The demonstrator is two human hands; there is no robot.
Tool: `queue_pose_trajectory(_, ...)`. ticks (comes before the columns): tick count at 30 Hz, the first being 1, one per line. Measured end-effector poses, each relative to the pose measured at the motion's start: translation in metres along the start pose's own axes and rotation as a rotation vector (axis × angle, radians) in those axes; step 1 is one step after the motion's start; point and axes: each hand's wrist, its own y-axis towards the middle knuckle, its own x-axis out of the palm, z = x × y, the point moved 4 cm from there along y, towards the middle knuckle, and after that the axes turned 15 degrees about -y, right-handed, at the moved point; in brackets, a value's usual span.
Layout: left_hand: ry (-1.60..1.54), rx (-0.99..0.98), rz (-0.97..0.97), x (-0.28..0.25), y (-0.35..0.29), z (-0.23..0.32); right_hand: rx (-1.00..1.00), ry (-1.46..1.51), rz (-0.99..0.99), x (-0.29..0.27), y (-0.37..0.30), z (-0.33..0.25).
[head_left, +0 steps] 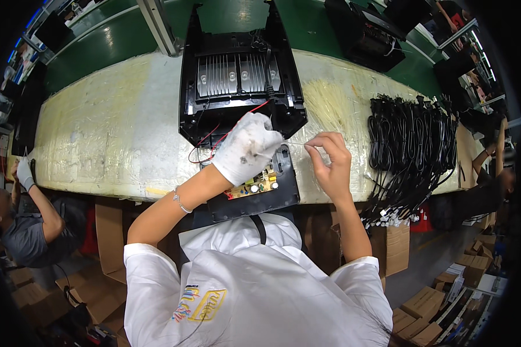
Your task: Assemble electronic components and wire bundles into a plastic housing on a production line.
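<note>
One broad surface (116, 127), pale and film-covered, carries the work, with a black housing (298, 110) at its middle. The housing lies open, finned heat sinks (217, 78) set inside it. Well to the right of the housing lie many bundled black power cords (411, 133); between them and the housing spreads a pile of pale strips (330, 104). On the near side of the housing, a black panel (255, 207) bears an exposed circuit board (246, 191), with red wires (260, 106) beside it and over the housing's near part.

Of the hands, the gloved left hand (249, 144) is curled nearly closed at the housing's near edge; the bare right hand (331, 165), nearer and rightward, pinches a slender pale strand (296, 143) running to the glove. It may be a cable tie; the glove hides what it passes around.

The unit looks part-built: heat sinks seated, panel not fastened on, strand not finished.

Colourful print marks the white shirt (283, 289); no label shows legibly on the housing.
</note>
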Motion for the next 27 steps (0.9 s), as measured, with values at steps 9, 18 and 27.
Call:
queue_pose_trajectory(9,-0.588,-0.84,0.001,0.015,0.002,-0.034,-0.039,0.118,-0.269,0.021,0.011,-0.006)
queue_pose_trajectory(18,-0.536,-0.745,-0.039,0.018,-0.001,-0.035,-0.454,-0.123,-0.368,0.025,0.027,-0.013)
queue_pose_trajectory(27,-0.034,0.059,-0.009,-0.055,-0.118,0.05,-0.489,-0.441,-0.17,-0.021,0.034,-0.062)
